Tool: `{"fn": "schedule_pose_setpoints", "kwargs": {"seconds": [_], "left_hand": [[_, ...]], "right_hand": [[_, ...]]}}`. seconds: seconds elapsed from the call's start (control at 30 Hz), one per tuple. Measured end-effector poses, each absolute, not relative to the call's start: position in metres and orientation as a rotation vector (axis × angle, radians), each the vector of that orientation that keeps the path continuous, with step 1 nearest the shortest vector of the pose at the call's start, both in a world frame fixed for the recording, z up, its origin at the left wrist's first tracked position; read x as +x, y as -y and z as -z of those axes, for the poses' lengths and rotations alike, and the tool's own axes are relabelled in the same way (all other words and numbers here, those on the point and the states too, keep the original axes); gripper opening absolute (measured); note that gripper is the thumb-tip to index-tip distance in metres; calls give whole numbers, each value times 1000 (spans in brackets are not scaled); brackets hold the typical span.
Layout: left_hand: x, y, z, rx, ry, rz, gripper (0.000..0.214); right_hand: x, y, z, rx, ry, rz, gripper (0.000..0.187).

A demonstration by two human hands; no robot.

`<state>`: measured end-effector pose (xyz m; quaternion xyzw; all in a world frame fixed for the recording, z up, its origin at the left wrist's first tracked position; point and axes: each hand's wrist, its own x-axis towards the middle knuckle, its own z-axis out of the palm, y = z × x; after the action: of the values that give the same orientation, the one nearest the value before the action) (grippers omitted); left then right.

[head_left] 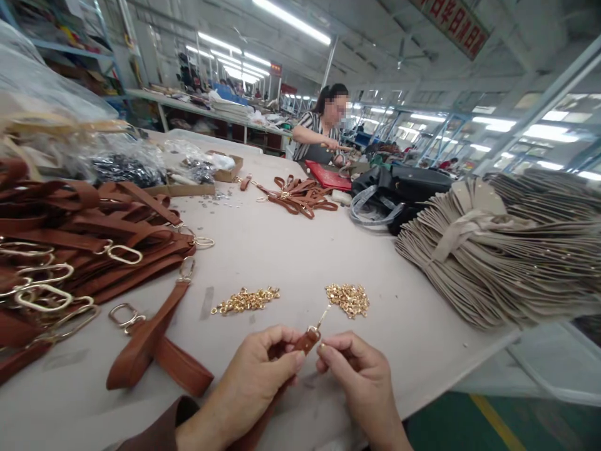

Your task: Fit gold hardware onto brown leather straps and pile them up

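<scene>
My left hand (265, 369) grips the end of a brown leather strap (307, 341) between thumb and fingers. A gold metal ring or clasp (322, 318) sticks out past that end, and the rest of the strap runs down under my wrist. Close beside it, the fingertips of my right hand (359, 369) are pinched together; a tiny gold-coloured piece shows at the tips, too small to name. Beyond my hands lie two heaps of small gold rivet-like parts, a left heap (251, 300) and a right heap (348, 299).
Another brown strap with gold clasps (150, 351) lies left of my hands, near a big pile of straps (94, 238). More straps (303, 195) lie farther back. Tied grey-beige pieces (498, 257) and black bags (404, 188) stand right. A person (323, 128) works across the table.
</scene>
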<state>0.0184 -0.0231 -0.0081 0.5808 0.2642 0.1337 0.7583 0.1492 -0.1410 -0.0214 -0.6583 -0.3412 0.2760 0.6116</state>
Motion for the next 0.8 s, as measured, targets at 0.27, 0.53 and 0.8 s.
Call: {"fn": "schedule_pose_setpoints", "kwargs": {"seconds": [0.27, 0.53, 0.8], "left_hand": [[16, 25, -2, 1408, -614, -347, 18], [13, 31, -8, 1545, -612, -454, 14], [10, 31, -9, 1512, -540, -479, 13]], "right_hand": [[137, 132, 13, -1563, 1247, -275, 9], [130, 133, 23, -1574, 1114, -222, 7], [119, 128, 37, -1369, 647, -590, 22]]}}
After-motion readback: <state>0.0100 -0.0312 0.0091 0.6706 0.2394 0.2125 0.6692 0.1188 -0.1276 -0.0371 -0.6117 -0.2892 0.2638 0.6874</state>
